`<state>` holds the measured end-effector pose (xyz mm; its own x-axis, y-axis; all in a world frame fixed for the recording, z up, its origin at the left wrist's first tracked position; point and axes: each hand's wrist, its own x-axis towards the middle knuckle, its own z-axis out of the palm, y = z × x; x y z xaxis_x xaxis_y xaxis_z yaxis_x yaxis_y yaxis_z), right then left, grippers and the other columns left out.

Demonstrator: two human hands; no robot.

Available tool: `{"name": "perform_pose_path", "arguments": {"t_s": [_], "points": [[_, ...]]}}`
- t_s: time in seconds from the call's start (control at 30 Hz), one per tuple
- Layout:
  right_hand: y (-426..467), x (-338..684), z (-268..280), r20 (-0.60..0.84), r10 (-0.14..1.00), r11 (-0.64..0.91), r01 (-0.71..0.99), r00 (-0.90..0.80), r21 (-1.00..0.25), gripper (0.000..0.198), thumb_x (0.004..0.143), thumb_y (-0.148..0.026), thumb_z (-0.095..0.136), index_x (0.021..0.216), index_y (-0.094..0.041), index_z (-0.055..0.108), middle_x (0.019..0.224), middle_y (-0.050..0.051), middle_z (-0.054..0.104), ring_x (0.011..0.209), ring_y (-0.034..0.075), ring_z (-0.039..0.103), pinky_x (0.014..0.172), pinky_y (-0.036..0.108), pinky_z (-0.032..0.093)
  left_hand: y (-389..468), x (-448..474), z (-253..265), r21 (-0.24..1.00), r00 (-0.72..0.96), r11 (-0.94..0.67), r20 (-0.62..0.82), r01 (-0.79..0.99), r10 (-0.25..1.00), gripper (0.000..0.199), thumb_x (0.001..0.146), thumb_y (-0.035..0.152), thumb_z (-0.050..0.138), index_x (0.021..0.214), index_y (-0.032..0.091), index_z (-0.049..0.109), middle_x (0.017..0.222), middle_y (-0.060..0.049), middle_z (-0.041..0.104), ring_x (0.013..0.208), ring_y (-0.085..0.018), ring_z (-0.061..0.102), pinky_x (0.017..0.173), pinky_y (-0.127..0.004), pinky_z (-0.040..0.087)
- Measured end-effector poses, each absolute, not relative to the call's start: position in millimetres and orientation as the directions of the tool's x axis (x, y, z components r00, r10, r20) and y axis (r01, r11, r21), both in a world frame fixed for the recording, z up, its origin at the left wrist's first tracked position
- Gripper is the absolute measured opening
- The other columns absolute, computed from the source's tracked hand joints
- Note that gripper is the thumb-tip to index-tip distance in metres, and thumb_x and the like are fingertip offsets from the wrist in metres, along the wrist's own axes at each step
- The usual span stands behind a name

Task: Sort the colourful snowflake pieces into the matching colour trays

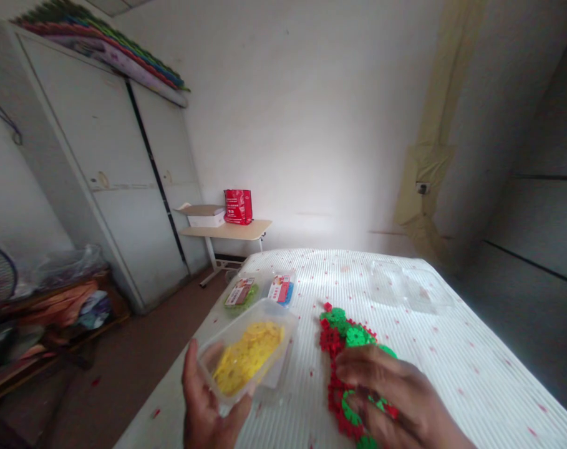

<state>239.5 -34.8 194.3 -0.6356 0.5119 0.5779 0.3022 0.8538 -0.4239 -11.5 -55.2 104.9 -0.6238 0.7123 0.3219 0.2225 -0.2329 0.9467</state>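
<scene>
My left hand point(213, 399) is closed around the near end of a clear plastic tub point(208, 357), its thumb on the near right side. Inside the tilted tub lie several yellow snowflake discs point(248, 355). My right hand point(386, 386), slightly blurred, lies over a row of toothed plastic snowflake discs, with its fingers stretched out and the thumb apart. Red discs point(330, 338) line the left of this row, and green discs point(358, 335) show on its right. Part of the row is hidden beneath my right hand.
Two labelled clear boxes stand beyond the tub, one with green contents point(241, 294), one with blue contents point(281, 290). An open clear plastic container point(409, 290) lies at the far right of the ribbed white tabletop point(470, 368). Behind, a small table point(246, 231) bears a red bag point(239, 207).
</scene>
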Motion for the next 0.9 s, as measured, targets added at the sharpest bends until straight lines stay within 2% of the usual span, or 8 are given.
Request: {"name": "perform_pose_path", "arguments": {"t_s": [0.07, 0.13, 0.3, 0.43, 0.6, 0.7, 0.8, 0.9], "points": [[-18.6, 234.7, 183.4, 0.581, 0.526, 0.850, 0.366, -0.621, -0.378, 0.031, 0.087, -0.020, 0.045, 0.118, -0.023, 0.050, 0.111, 0.010, 0.061, 0.103, 0.017, 0.058, 0.082, 0.029, 0.051, -48.5, 12.8, 113.3, 0.958, -0.569, -0.255, 0.283, 0.131, 0.772, 0.099, 0.063, 0.038, 0.068, 0.142, 0.029, 0.010, 0.131, -0.011, 0.045, 0.114, -0.029, 0.052, 0.084, -0.038, 0.052], [-10.1, 232.2, 173.1, 0.575, 0.528, 0.848, 0.425, -0.625, -0.317, 0.033, 0.086, -0.021, 0.048, 0.119, -0.019, 0.050, 0.114, 0.013, 0.058, 0.106, 0.019, 0.056, 0.086, 0.031, 0.050, -40.5, 33.8, 116.0, 0.958, -0.509, -0.283, 0.270, 0.054, 0.817, 0.101, 0.062, 0.039, 0.068, 0.142, 0.028, 0.008, 0.132, -0.011, 0.044, 0.112, -0.029, 0.053, 0.084, -0.036, 0.052], [-2.2, 234.9, 159.7, 0.605, 0.545, 0.817, 0.528, -0.580, -0.231, 0.024, 0.087, -0.023, 0.045, 0.107, -0.017, 0.058, 0.101, 0.012, 0.062, 0.091, 0.019, 0.061, 0.073, 0.029, 0.052, -19.1, 66.7, 104.5, 0.939, -0.363, -0.342, 0.306, -0.037, 0.880, 0.104, 0.061, 0.043, 0.067, 0.143, 0.026, 0.005, 0.134, -0.014, 0.041, 0.112, -0.030, 0.053, 0.080, -0.037, 0.053], [3.9, 244.9, 162.9, 0.577, 0.564, 0.820, 0.487, -0.592, -0.302, 0.021, 0.089, -0.020, 0.042, 0.093, -0.016, 0.062, 0.086, 0.009, 0.062, 0.074, 0.014, 0.059, 0.062, 0.024, 0.048, -5.9, 77.0, 92.8, 0.934, -0.301, -0.350, 0.313, -0.077, 0.901, 0.100, 0.063, 0.042, 0.065, 0.142, 0.023, 0.007, 0.135, -0.014, 0.040, 0.115, -0.030, 0.051, 0.086, -0.040, 0.050], [9.8, 259.7, 170.5, 0.459, 0.580, 0.787, 0.319, -0.672, -0.528, 0.020, 0.089, -0.026, 0.047, 0.080, -0.017, 0.063, 0.075, 0.004, 0.060, 0.070, 0.012, 0.056, 0.061, 0.022, 0.044, -0.4, 72.2, 84.6, 0.936, -0.139, -0.338, 0.323, -0.102, 0.936, 0.098, 0.062, 0.042, 0.065, 0.143, 0.021, 0.012, 0.135, -0.013, 0.042, 0.117, -0.030, 0.048, 0.091, -0.040, 0.048], [11.4, 266.7, 174.1, 0.427, 0.649, 0.714, 0.311, -0.629, -0.627, 0.020, 0.087, -0.028, 0.049, 0.076, -0.017, 0.061, 0.074, 0.003, 0.060, 0.066, 0.011, 0.056, 0.057, 0.021, 0.043, 0.1, 67.7, 78.5, 0.945, -0.077, -0.319, 0.314, -0.070, 0.946, 0.099, 0.060, 0.041, 0.067, 0.142, 0.019, 0.018, 0.134, -0.013, 0.044, 0.120, -0.032, 0.045, 0.092, -0.039, 0.047], [12.4, 270.5, 176.1, 0.461, 0.691, 0.706, 0.385, -0.557, -0.594, 0.018, 0.088, -0.028, 0.047, 0.080, -0.018, 0.060, 0.075, 0.003, 0.060, 0.066, 0.012, 0.056, 0.057, 0.023, 0.043, 1.0, 68.3, 71.1, 0.944, -0.058, -0.311, 0.307, -0.112, 0.950, 0.102, 0.058, 0.037, 0.069, 0.142, 0.019, 0.016, 0.132, -0.013, 0.045, 0.119, -0.032, 0.046, 0.092, -0.040, 0.047], [14.7, 272.0, 174.4, 0.529, 0.672, 0.740, 0.509, -0.519, -0.440, 0.014, 0.087, -0.022, 0.044, 0.083, -0.018, 0.057, 0.077, 0.004, 0.060, 0.069, 0.013, 0.057, 0.059, 0.023, 0.044, 1.7, 71.2, 66.9, 0.946, -0.032, -0.295, 0.293, -0.136, 0.956, 0.103, 0.057, 0.031, 0.070, 0.142, 0.020, 0.013, 0.131, -0.013, 0.045, 0.117, -0.031, 0.047, 0.093, -0.042, 0.046]]}}
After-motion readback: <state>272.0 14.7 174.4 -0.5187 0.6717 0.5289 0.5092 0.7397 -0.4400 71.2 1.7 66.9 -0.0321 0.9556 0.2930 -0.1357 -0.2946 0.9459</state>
